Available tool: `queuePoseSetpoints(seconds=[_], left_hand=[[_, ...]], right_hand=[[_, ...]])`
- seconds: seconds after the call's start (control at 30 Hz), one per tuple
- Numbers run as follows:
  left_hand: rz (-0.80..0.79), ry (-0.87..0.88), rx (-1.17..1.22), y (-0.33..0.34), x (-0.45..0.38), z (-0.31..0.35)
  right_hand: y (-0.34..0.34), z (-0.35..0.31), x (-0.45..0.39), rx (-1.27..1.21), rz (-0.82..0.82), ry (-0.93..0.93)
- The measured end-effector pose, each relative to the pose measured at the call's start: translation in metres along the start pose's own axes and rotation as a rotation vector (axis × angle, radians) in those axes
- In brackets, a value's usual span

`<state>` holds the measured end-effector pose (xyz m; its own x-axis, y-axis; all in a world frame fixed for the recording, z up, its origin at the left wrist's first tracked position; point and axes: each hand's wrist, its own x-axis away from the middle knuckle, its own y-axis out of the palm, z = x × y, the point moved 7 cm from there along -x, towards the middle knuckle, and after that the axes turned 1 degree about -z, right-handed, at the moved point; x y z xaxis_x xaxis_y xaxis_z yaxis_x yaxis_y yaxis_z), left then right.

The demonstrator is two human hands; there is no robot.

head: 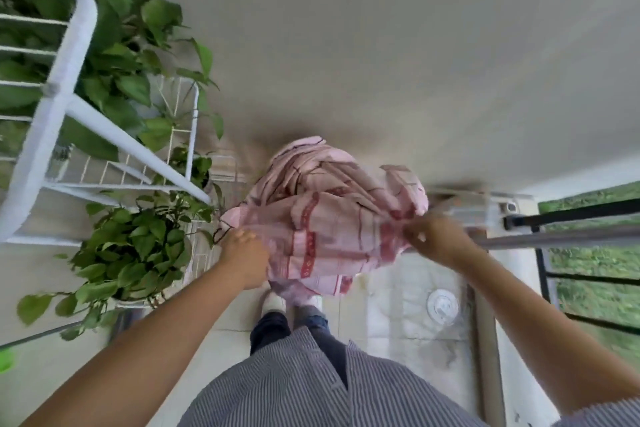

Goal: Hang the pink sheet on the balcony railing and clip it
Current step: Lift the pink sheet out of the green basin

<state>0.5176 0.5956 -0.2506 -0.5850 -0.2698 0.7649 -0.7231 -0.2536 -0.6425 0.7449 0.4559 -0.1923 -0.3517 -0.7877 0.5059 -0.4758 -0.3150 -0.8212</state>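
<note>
A bunched pink sheet (325, 215) with dark red patterned stripes hangs in the air in front of me, above my feet. My left hand (242, 256) grips its left edge from below. My right hand (433, 236) pinches a gathered fold at its right side. The balcony railing (568, 239), a grey top bar with black bars beneath, runs off to the right, just beyond my right hand. No clip is visible.
A white metal rack (52, 107) with leafy green potted plants (138, 246) stands at my left. A plain wall (381, 45) faces me. The tiled floor has a round white drain cover (443, 305) on the right. Grass lies beyond the railing.
</note>
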Motion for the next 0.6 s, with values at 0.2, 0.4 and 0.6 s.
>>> queuePoseSetpoints(seconds=[0.2,0.4,0.6], left_hand=[[0.021,0.022,0.195,0.037,-0.031,0.023],[0.315,-0.202,0.565,0.031,-0.084,-0.004],[0.157,0.055,0.335,0.028,-0.114,0.012]], right_hand=[[0.102,-0.029,-0.013,0.269,-0.503,0.002],[0.084,-0.042,-0.088,0.073,0.017,0.079],[0.086,-0.046,-0.137,0.244,-0.058,0.117]])
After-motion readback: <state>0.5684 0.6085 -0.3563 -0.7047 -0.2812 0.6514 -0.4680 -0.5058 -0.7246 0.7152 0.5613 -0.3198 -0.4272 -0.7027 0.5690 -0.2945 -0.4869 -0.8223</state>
